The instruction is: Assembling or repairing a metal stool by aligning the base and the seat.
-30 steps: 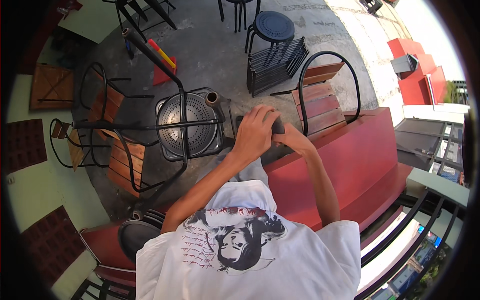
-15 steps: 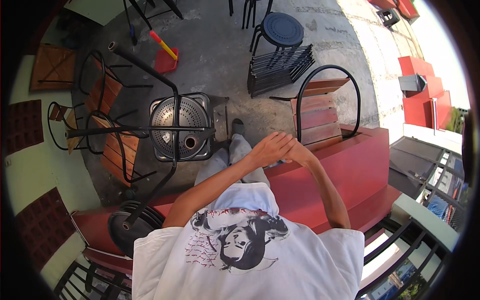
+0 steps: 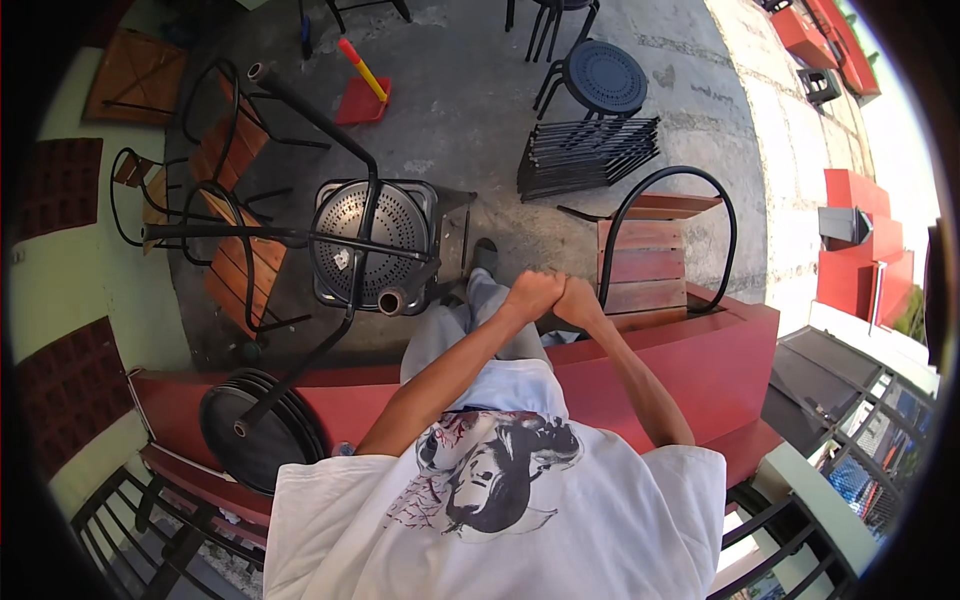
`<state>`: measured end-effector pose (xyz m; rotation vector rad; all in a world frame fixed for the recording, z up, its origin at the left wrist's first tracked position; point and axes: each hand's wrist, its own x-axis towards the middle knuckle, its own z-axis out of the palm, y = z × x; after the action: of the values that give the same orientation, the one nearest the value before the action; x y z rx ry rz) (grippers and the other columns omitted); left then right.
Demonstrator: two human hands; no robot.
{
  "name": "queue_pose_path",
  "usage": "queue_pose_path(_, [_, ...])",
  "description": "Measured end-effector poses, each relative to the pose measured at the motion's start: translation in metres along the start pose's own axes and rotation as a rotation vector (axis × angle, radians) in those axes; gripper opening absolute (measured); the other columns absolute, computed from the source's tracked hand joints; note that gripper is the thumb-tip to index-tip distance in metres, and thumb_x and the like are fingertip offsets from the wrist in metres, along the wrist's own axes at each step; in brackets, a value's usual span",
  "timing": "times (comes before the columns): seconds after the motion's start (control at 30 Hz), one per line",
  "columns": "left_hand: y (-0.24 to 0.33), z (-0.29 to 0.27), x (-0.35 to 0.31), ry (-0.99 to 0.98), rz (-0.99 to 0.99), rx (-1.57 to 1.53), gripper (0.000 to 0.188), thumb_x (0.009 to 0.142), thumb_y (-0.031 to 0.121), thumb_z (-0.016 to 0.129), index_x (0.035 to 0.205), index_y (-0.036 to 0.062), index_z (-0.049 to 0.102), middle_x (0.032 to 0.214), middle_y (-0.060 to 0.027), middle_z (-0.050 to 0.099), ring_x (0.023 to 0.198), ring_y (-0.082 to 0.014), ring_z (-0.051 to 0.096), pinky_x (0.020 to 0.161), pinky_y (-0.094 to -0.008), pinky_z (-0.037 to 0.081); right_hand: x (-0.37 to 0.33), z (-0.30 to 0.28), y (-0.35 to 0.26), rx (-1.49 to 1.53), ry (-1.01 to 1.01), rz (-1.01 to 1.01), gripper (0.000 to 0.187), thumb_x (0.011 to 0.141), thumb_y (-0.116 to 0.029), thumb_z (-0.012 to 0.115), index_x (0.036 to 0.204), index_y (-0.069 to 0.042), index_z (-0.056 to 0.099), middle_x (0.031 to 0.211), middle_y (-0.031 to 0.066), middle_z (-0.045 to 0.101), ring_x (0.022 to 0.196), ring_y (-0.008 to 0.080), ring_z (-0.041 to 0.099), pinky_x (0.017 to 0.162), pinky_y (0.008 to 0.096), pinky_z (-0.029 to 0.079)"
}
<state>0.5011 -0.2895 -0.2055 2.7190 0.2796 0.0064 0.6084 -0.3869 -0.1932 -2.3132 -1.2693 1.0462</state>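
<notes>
Looking down, the head view showed a hard grey floor [image 3: 460, 120], a pale green wall [image 3: 62, 280] on the left and bright sunlight on the right. One long red ledge [image 3: 680, 370] ran from side to side.

One upside-down stool [image 3: 392, 215], with four black legs poking out, was left of the hands. The left hand [image 3: 537, 293] and right hand [image 3: 577, 303] were side by side, with all their fingers curled in. I could not tell if anything was inside.

Three wooden chairs [image 3: 238, 285] were on the left, and one slatted chair [image 3: 640, 266] was on the right. One round dark stool [image 3: 605, 78] stood near one heap of thin black frames [image 3: 590, 158]. One red dustpan [image 3: 360, 105] sat on the floor. One pile of black discs [image 3: 250, 415] was by the ledge, too squashed together to count.
</notes>
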Motion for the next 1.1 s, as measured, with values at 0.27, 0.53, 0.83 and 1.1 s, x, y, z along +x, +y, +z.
queue_pose_path(0.27, [-0.008,-0.015,0.01,-0.296,-0.288,-0.162,0.011,0.076,0.016,0.07,0.077,0.0092,0.079,0.088,-0.0158,0.077,0.083,-0.0309,0.076,0.073,-0.0449,0.06,0.013,0.012,0.0,-0.298,-0.031,0.013,0.013,0.074,-0.015,0.069,0.075,-0.003,0.075,0.077,0.0238,0.071,0.076,0.0431,0.071,0.071,0.05,0.058])
queue_pose_path(0.53, [0.006,-0.008,0.044,-0.353,-0.447,-0.792,0.027,0.067,0.015,0.07,0.088,0.0,0.076,0.093,-0.0261,0.073,0.092,-0.0393,0.074,0.077,-0.0455,0.059,0.009,-0.047,0.026,-0.484,0.175,-0.444,0.003,0.077,-0.008,0.064,0.077,-0.009,0.061,0.075,0.0112,0.065,0.074,0.0317,0.068,0.067,0.0426,0.055])
queue_pose_path(0.83, [0.045,-0.048,0.059,-0.686,-0.56,-1.668,0.026,0.08,0.012,0.067,0.063,0.0096,0.048,0.056,0.0014,0.046,0.044,-0.0102,0.041,0.041,-0.0289,0.032,-0.01,-0.114,0.027,-0.435,0.384,-0.8,0.018,0.071,-0.009,0.064,0.072,-0.006,0.047,0.07,0.0101,0.047,0.063,0.0292,0.053,0.057,0.0406,0.041])
queue_pose_path(1.1, [0.078,-0.07,0.075,-0.844,-0.565,-2.379,0.035,0.082,0.006,0.064,0.061,0.0178,0.039,0.055,0.0086,0.025,0.044,-0.0054,0.02,0.044,-0.0254,0.014,-0.014,-0.152,0.015,-0.505,0.654,-0.873,0.029,0.075,0.01,0.067,0.068,-0.004,0.043,0.067,0.0085,0.042,0.056,0.0236,0.046,0.052,0.0368,0.035])
